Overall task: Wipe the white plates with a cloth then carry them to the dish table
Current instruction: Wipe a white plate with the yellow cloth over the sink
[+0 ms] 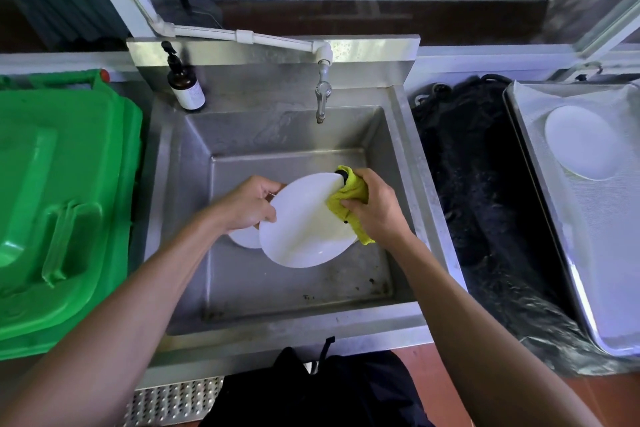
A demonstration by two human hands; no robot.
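A green bin (62, 204) with its lid closed stands at the left, just beside the steel sink (408, 163), and a steel table (568, 274) lies at the right with one white plate (585, 144) on it. Over the sink basin, a tilted white plate (301, 229) is gripped at its left edge by the left hand (247, 203), fingers curled round the rim. A second plate (246, 239) peeks out beneath it. The right hand (375, 206) clutches a yellow cloth (351, 198) against the plate's right edge. A brown pump bottle (185, 85) stands at the sink's back left corner, left of the tap (322, 94).
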